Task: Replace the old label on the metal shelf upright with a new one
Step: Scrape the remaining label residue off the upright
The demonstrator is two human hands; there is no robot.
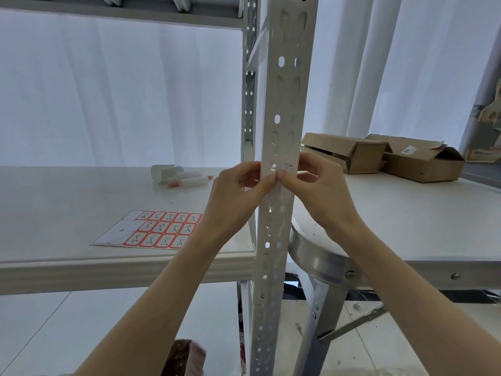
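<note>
Hands meet on the metal upright [282, 104]: left hand [238, 185] and right hand [317, 183] pinch together on a white label [276, 183] pressed against its front. Behind, the sticker sheet [151, 232] lies near the shelf's [81, 264] front edge, markers [187, 180] further back. Cardboard boxes [379, 156] sit on the tabletop [406, 226] before white curtains [122, 90].

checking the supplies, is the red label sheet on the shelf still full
No. The label sheet on the shelf has bare white backing along its left side where labels are missing, with red-bordered labels only on the rest.
</note>
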